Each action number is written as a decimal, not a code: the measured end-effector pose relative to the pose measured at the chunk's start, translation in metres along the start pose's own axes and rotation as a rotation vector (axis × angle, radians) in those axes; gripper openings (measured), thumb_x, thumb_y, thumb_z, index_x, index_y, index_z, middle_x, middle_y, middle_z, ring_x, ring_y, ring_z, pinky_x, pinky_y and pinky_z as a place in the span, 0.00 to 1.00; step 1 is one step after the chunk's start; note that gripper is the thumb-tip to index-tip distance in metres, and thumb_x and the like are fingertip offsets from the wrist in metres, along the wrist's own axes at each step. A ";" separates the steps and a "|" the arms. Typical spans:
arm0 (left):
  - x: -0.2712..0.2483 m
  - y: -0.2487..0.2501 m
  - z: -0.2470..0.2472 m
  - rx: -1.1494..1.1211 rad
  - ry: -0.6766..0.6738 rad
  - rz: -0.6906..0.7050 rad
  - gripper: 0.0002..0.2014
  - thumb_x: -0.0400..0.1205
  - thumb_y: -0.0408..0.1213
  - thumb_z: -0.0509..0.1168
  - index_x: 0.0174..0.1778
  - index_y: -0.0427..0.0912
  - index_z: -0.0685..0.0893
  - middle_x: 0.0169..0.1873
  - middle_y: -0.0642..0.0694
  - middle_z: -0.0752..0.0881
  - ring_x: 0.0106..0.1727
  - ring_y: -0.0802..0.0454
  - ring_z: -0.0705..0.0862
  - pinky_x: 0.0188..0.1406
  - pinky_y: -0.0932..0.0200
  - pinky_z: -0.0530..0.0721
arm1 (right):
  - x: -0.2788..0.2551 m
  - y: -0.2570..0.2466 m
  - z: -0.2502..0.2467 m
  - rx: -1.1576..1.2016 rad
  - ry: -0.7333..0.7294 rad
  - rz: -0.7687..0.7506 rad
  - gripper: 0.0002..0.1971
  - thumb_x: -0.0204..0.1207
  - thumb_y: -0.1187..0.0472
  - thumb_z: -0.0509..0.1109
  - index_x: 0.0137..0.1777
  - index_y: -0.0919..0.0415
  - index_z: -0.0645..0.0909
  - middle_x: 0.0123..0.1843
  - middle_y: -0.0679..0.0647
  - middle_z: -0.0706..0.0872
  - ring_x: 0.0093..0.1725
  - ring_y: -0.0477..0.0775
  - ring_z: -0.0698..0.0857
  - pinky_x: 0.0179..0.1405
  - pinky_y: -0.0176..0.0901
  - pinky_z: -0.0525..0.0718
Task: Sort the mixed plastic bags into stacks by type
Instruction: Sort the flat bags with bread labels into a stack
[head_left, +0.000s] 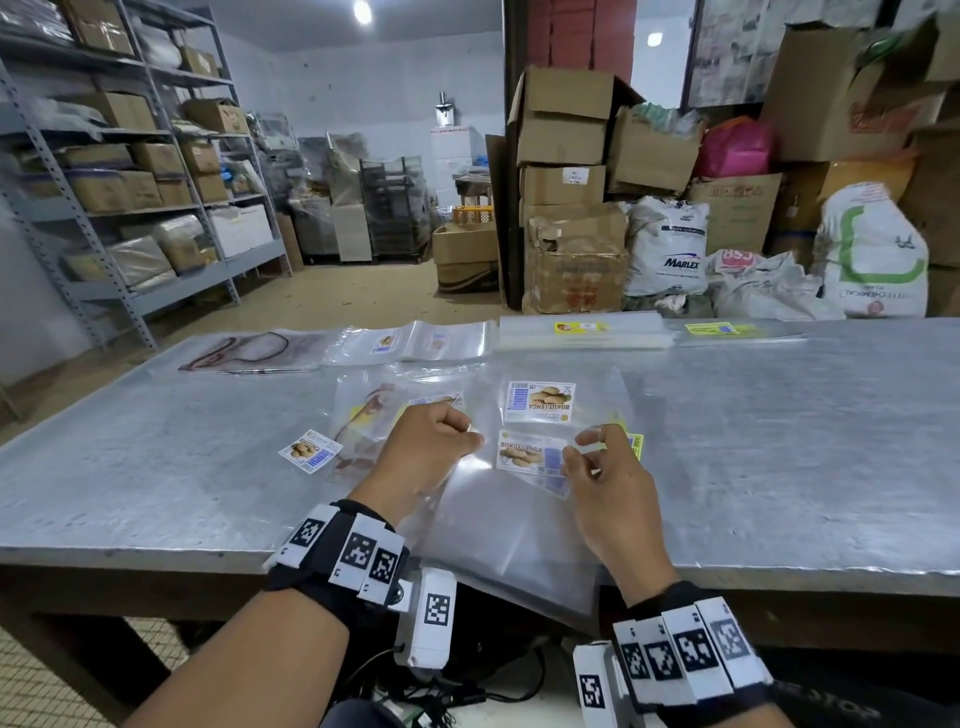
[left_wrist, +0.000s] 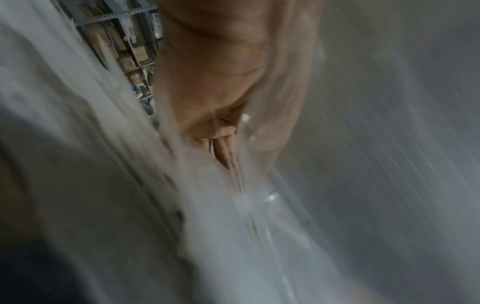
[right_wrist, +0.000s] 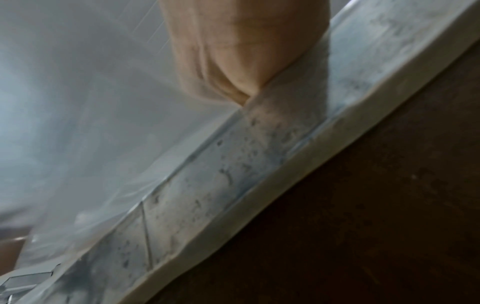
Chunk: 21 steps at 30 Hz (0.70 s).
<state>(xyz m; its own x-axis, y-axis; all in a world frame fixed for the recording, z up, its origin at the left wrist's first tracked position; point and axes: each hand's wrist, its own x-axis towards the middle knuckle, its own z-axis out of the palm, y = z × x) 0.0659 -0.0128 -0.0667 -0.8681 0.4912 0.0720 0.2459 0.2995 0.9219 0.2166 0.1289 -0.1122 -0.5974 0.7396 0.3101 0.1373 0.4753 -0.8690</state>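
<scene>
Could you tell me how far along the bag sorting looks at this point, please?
Partly done. Four stacks already lie along the table's far edge. In hand: the left hand and right hand each pinch the top edge of a clear Biskut Lenga bag. Left: the mixed pile behind the hands, with another labelled bag.

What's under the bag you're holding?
Through the clear held bag show the table, another Biskut Lenga bag and a yellow label beside the right hand. Anything deeper is hidden.
</scene>
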 end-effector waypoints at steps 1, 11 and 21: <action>-0.001 0.000 0.000 -0.046 -0.007 -0.006 0.08 0.76 0.32 0.80 0.47 0.44 0.89 0.41 0.47 0.92 0.40 0.50 0.87 0.46 0.56 0.85 | 0.000 -0.001 0.000 -0.004 -0.001 -0.003 0.05 0.87 0.55 0.68 0.56 0.50 0.74 0.50 0.47 0.89 0.42 0.44 0.87 0.32 0.35 0.78; 0.005 -0.003 0.004 -0.249 -0.076 -0.074 0.19 0.74 0.31 0.82 0.59 0.44 0.89 0.64 0.49 0.86 0.62 0.52 0.86 0.71 0.55 0.81 | -0.002 -0.002 -0.001 0.027 0.007 -0.008 0.05 0.87 0.55 0.68 0.56 0.48 0.74 0.44 0.42 0.87 0.34 0.30 0.84 0.28 0.28 0.76; -0.002 0.004 0.005 -0.184 -0.118 0.041 0.05 0.79 0.33 0.77 0.46 0.47 0.91 0.45 0.43 0.92 0.51 0.47 0.87 0.67 0.44 0.83 | -0.002 -0.003 -0.001 0.064 0.029 0.002 0.04 0.86 0.53 0.69 0.56 0.47 0.77 0.40 0.41 0.88 0.35 0.32 0.86 0.34 0.34 0.80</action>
<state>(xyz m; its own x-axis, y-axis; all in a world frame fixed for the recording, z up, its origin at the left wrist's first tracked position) 0.0704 -0.0084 -0.0651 -0.7997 0.5956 0.0754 0.1874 0.1284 0.9739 0.2182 0.1260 -0.1100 -0.5739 0.7545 0.3186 0.0875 0.4432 -0.8921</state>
